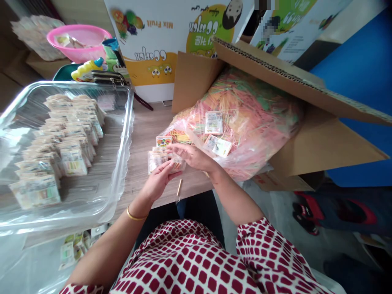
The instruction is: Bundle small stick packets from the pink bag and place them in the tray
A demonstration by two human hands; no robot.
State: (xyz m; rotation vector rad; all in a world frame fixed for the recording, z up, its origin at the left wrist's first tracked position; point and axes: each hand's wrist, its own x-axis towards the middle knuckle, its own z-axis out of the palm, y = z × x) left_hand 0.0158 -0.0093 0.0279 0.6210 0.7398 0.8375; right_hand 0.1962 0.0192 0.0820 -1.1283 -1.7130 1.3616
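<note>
Packets (157, 160) gripped between left hand (157, 182) and right hand (192, 157), both closed, above worktop (147, 139), beside bag (245, 122) of coloured sticks.

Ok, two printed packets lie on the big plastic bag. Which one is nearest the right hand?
The lower packet, just above the right hand; the other packet lies farther up the bag.

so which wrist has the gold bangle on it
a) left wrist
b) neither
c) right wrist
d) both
a, the gold bangle circles the left wrist just behind the left hand, while the right wrist is bare.
</note>
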